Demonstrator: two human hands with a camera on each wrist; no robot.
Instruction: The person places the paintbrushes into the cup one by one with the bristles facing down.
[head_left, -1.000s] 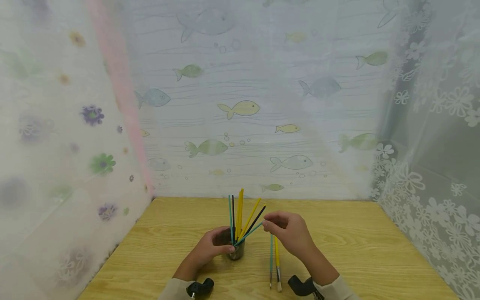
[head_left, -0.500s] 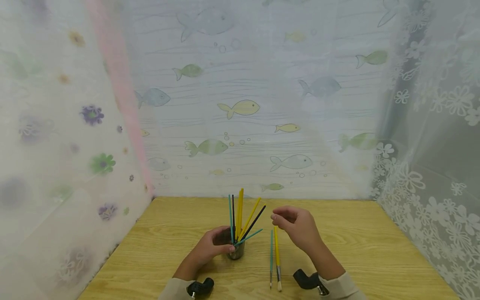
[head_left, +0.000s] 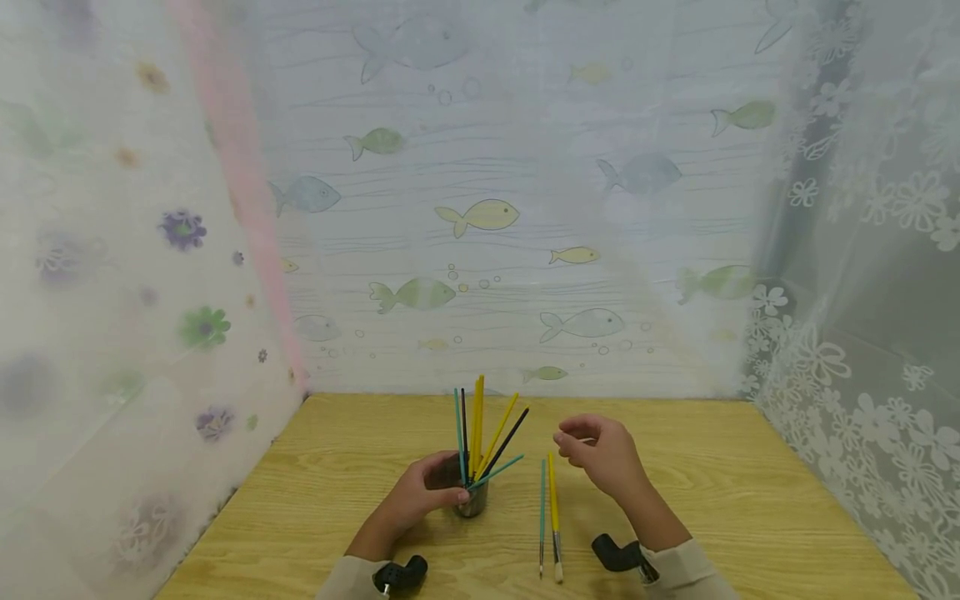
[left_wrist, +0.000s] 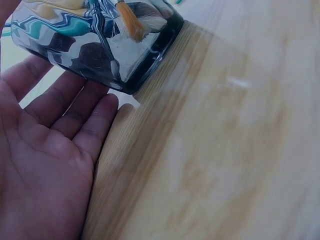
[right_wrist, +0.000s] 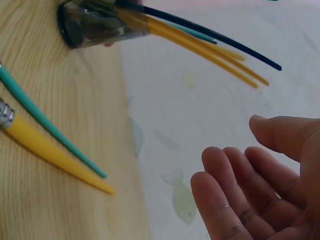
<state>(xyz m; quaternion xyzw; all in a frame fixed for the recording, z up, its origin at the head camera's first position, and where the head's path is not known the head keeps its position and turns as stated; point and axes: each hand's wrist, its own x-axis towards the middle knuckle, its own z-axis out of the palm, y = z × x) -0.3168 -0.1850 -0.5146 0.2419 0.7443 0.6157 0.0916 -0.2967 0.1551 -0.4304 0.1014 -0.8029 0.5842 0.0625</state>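
Note:
A dark see-through glass [head_left: 473, 503] stands on the table with several paintbrushes in it, handles up; yellow brushes [head_left: 476, 429], dark ones and teal ones fan out. One teal paintbrush [head_left: 504, 471] leans low to the right over the rim. My left hand [head_left: 408, 500] holds the glass from the left, thumb in front. In the left wrist view, orange bristles [left_wrist: 131, 22] show through the glass wall. My right hand [head_left: 603, 458] hovers right of the glass, fingers loosely bent, holding nothing; in the right wrist view the thumb stands apart from the fingers.
Right of the glass, a teal paintbrush [head_left: 543, 500] and a thicker yellow paintbrush [head_left: 554, 508] lie side by side, bristles toward me. The wooden table [head_left: 720, 500] meets a fish-patterned curtain [head_left: 510, 275] behind. Flowered sheets hang on both sides.
My right hand has let go of the teal paintbrush's handle and moved right. That brush now leans lower on the glass rim. The left hand stays on the glass.

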